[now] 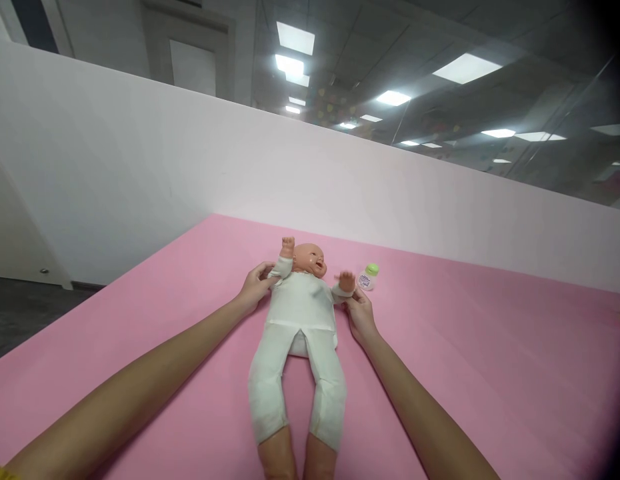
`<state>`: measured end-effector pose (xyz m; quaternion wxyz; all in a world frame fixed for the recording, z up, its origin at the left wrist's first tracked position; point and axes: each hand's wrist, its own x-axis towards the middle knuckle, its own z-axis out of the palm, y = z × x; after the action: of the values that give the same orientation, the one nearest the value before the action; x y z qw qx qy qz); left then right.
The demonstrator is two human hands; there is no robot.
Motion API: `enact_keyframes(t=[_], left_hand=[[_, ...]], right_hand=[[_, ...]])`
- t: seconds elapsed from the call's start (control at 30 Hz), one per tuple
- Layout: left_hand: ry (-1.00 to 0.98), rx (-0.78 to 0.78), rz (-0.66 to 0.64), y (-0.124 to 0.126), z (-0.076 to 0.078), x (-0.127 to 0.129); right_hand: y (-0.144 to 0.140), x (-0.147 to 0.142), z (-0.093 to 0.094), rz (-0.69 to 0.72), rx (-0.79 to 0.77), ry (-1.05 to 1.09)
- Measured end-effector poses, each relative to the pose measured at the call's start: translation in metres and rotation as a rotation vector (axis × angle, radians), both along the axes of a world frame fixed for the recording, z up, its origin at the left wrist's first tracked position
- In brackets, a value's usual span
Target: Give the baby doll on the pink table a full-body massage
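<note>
A baby doll in a white top and white trousers lies on its back on the pink table, head at the far end and legs towards me. My left hand is closed on the doll's sleeved arm at the left, beside the shoulder. At the other side my right hand has its fingers closed on the sleeve near the elbow. Both doll forearms point up. Parts of my fingertips are hidden behind the sleeves. Just beyond my right hand stands a small clear bottle with a green cap.
A low white wall runs along the back of the pink surface. Above it is dark glass with reflected ceiling lights. Dark floor and a pale door show past the table's left edge.
</note>
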<state>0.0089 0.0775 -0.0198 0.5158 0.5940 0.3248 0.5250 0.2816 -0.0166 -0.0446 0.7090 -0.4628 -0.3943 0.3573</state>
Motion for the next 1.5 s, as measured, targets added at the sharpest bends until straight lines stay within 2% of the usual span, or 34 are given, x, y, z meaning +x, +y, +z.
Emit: enact_keyframes(t=[0.13,0.37,0.53,1.03,1.33,1.5], left_hand=[[0.006,0.003,0.003,-0.0026,0.0027,0.0008],[-0.031,-0.059,-0.036,-0.0035,0.0036,-0.0010],[0.007,-0.070,-0.024,-0.0026,0.0022,-0.0016],[-0.030,-0.050,-0.038,-0.0011,-0.0003,0.0013],[-0.010,-0.022,-0.055,-0.0013,0.0009,-0.0011],[-0.026,-0.071,-0.047,-0.0024,0.0022,-0.0006]], right_hand=[[-0.0002,-0.0002,-0.0005,-0.014,-0.014,-0.043],[-0.0028,-0.0003,0.0021,-0.012,-0.010,0.006],[-0.0022,0.0016,0.0023,-0.051,-0.067,-0.006],[-0.0016,0.0012,0.0013,0.067,-0.042,-0.013],[-0.0019,-0.0018,0.0024,0.061,-0.018,0.001],[-0.0015,-0.0006,0.0023,0.038,-0.031,0.029]])
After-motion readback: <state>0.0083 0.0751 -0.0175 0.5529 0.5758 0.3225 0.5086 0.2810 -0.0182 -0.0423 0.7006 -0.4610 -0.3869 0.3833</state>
